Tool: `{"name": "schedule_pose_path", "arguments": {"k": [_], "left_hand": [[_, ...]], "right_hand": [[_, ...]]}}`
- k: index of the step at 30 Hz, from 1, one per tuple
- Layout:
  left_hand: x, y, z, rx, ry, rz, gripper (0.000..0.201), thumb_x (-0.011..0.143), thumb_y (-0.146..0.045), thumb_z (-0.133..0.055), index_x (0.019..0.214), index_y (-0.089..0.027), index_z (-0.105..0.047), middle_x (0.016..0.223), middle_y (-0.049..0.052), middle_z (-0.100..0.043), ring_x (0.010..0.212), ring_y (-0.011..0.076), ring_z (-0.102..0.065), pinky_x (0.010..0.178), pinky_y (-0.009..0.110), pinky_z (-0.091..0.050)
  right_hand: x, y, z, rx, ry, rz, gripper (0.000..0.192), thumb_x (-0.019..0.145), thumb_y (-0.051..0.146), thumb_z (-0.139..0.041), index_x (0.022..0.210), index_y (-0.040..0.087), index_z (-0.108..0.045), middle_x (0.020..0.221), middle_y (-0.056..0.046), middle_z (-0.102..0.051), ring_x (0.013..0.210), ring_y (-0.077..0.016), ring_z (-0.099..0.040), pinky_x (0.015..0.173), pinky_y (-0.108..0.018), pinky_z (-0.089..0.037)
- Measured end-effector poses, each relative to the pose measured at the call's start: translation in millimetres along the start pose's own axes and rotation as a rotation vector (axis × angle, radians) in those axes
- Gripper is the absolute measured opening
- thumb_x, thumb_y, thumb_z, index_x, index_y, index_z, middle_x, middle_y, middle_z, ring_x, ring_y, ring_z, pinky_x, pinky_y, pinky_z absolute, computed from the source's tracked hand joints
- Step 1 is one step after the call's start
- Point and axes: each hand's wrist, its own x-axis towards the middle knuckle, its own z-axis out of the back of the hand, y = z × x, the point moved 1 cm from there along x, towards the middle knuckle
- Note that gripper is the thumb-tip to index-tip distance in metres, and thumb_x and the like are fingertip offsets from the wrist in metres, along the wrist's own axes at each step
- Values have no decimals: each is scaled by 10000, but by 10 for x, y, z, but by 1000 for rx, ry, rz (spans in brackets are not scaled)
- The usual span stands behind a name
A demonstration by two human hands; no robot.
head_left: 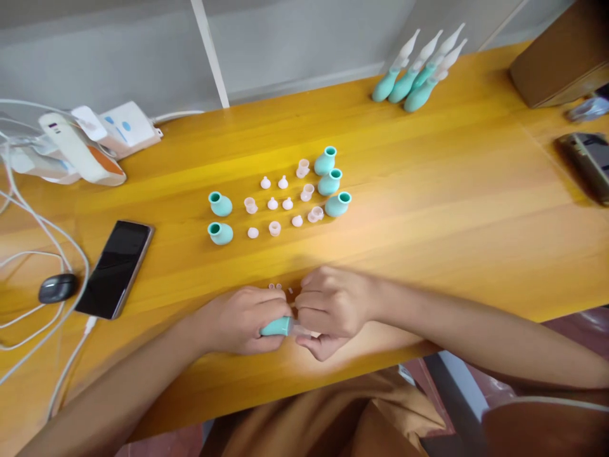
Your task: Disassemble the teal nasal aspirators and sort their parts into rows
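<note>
My left hand (242, 317) grips a teal rubber bulb (277, 327) near the table's front edge. My right hand (330, 308) is closed on a clear tip piece at the bulb's mouth, most of it hidden by the fingers. A few tiny clear pieces (276, 287) lie just beyond my hands. Farther out, loose parts are laid in rows: two teal bulbs (220, 204) on the left, three teal bulbs (330, 182) on the right, and several small clear caps and tips (280, 203) between them.
Several assembled teal-and-white pieces (419, 73) lie at the back right. A black phone (117, 266), a mouse (57, 287), white cables (42, 254) and white devices (90, 146) occupy the left. A brown box (561, 57) and a dark object (587, 162) sit at the far right of the wooden table (451, 209).
</note>
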Motion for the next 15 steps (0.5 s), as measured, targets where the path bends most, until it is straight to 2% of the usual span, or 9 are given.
{"name": "schedule_pose_path", "arguments": {"k": [6, 11, 15], "left_hand": [[37, 6, 5, -44, 5, -33, 160, 972, -148, -581, 843, -222, -523, 752, -16, -576, 661, 148, -530, 606, 291, -419], [36, -9, -9, -59, -66, 21, 87, 957, -130, -611, 935, -214, -604, 803, -15, -619, 710, 140, -576, 648, 265, -454], [30, -34, -17, -47, -102, 34, 73, 958, -140, -628, 951, -210, -612, 812, -17, -630, 710, 133, -581, 641, 255, -449]], "right_hand": [[-25, -17, -39, 99, -22, -25, 317, 962, 337, -636, 704, 244, -478, 594, 57, -465, 497, -132, -409, 484, -319, -374], [-27, -9, -18, 51, -57, -46, 327, 953, 343, -639, 694, 247, -464, 592, 52, -459, 493, -137, -395, 472, -337, -348], [-37, 6, -3, 12, -38, -54, 339, 960, 348, -636, 685, 245, -466, 592, 47, -458, 497, -140, -380, 479, -341, -339]]}}
